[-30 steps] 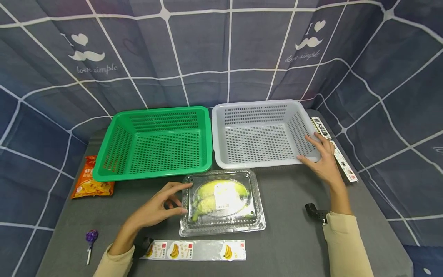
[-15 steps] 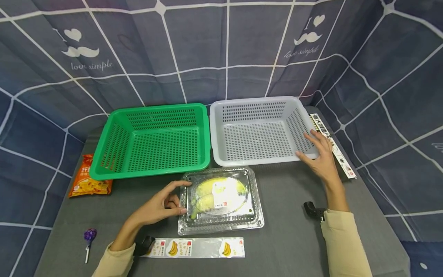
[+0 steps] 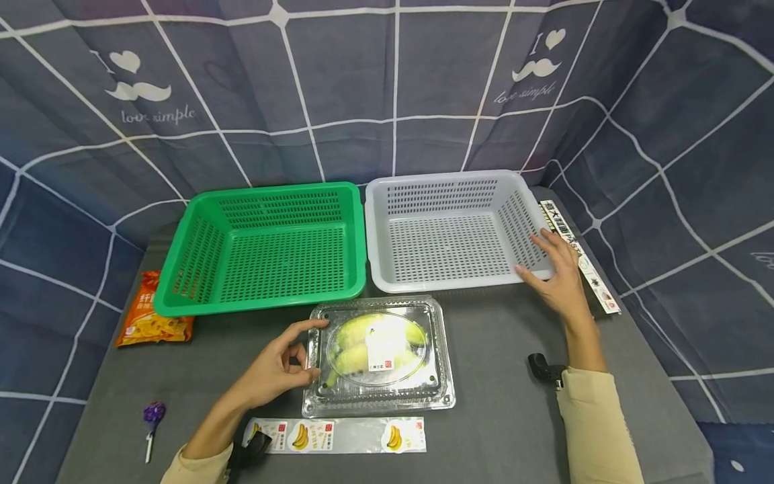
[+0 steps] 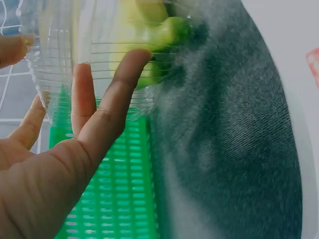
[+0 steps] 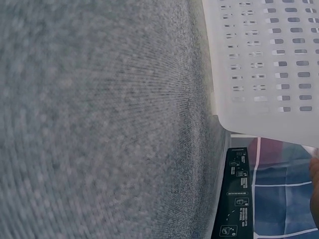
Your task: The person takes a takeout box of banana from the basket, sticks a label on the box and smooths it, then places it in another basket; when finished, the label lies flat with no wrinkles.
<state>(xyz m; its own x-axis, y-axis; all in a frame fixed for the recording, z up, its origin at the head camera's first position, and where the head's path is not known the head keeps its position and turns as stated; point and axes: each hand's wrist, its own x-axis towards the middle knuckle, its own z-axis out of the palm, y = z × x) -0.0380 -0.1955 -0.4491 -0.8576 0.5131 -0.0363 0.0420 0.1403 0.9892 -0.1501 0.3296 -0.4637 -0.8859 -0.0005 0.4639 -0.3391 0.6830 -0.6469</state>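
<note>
My left hand (image 3: 272,366) grips the left edge of a clear plastic fruit box (image 3: 444,363) with a lid and a white label. Through the lid show yellow-green fruit (image 3: 347,336) that look like bananas. In the left wrist view, the fingers of my left hand (image 4: 84,134) lie against the box's ribbed wall (image 4: 102,50). My right hand (image 3: 559,272) rests on the front right corner of a light grey basket (image 3: 447,289), fingertips over the rim. In the right wrist view, only a bit of that hand (image 5: 315,191) shows beside the basket (image 5: 264,119).
A green basket (image 3: 260,306) stands left of the grey one. Beside it lies an orange snack bag (image 3: 154,312); a purple lollipop (image 3: 152,420) is nearer. A strip of banana stickers (image 3: 357,435) lies before the box. A long pasta box (image 3: 580,255) lies at the right.
The fruit box has shifted slightly left and turned a little, together with my left hand. My right hand has stayed on the grey basket's corner. The head view has shifted slightly.
</note>
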